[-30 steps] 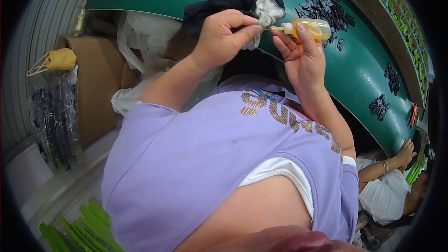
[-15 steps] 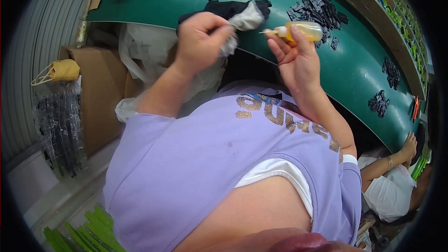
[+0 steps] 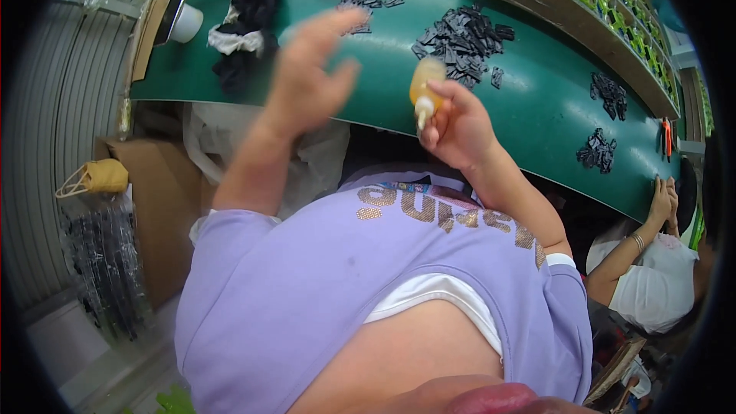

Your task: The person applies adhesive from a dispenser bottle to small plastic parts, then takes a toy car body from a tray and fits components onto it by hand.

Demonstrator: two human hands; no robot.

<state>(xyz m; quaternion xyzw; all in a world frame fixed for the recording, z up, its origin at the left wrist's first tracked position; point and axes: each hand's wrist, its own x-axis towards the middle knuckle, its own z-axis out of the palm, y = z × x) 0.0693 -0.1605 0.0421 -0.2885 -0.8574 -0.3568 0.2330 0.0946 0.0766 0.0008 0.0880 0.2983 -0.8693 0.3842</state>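
My right hand (image 3: 465, 126) is closed around a small clear squeeze bottle (image 3: 428, 80) of amber liquid. Its white nozzle points down toward me. Blurred by motion, my left hand (image 3: 310, 80) is held over the green table (image 3: 322, 100) with thumb and fingers apart and nothing visible in it. To the left of that hand lies a crumpled black cloth (image 3: 257, 8) with a white cloth (image 3: 234, 40) on it. Just beyond the bottle is a large pile of small black plastic parts (image 3: 464, 38). A smaller group of black parts (image 3: 376, 1) sits partly behind my left fingers.
Two small heaps of black parts (image 3: 609, 94) (image 3: 596, 151) lie to the right, near orange-handled pliers (image 3: 666, 138). Another person's hands (image 3: 663, 199) rest at the table's right edge. A white cup (image 3: 186, 24) stands far left; a cardboard box (image 3: 157, 215) is below. Racks of green-framed items (image 3: 598, 0) line the back.
My left hand has let go of the white cloth and spread its fingers. The cloths now lie at the table's left. The bottle has turned from sideways to nozzle-down. The whole view has shifted.
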